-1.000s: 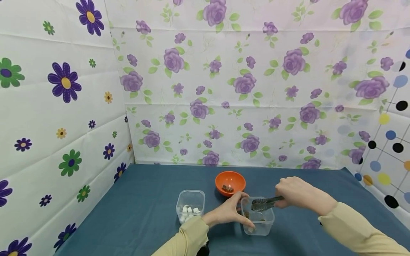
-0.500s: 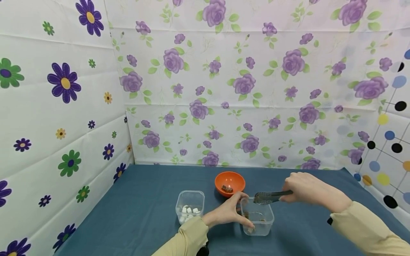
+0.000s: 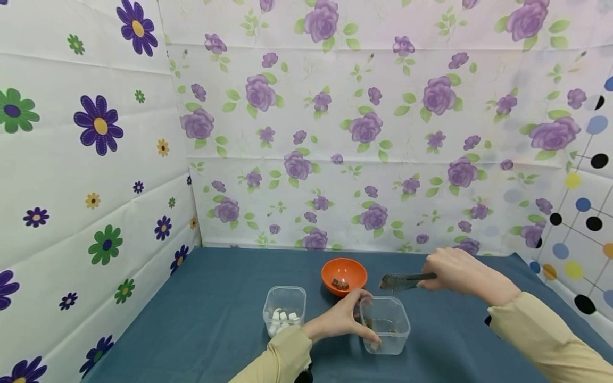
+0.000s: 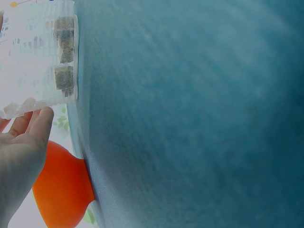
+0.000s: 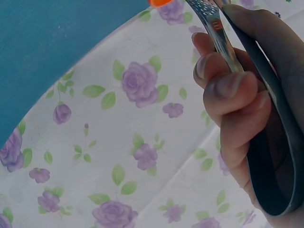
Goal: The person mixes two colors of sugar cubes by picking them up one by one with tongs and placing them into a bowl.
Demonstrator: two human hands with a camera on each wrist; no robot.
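Observation:
In the head view my left hand holds a clear plastic container by its left side, thumb in front and fingers behind. Several brown cubes show through its wall in the left wrist view. My right hand grips a pair of dark tongs, raised above the container's far rim. Something small and brownish shows at the tongs' tips, too small to tell clearly. The right wrist view has the fingers curled round the tongs' arms. Behind the container stands an orange bowl with a few brown cubes in it.
A second clear container with several white cubes stands to the left, partly behind my left sleeve. Blue cloth covers the table. Flowered sheets rise at the back and sides.
My right hand has lifted the tongs up out of the container, first rightward, then slightly farther back above its rim. The left hand stays on the container.

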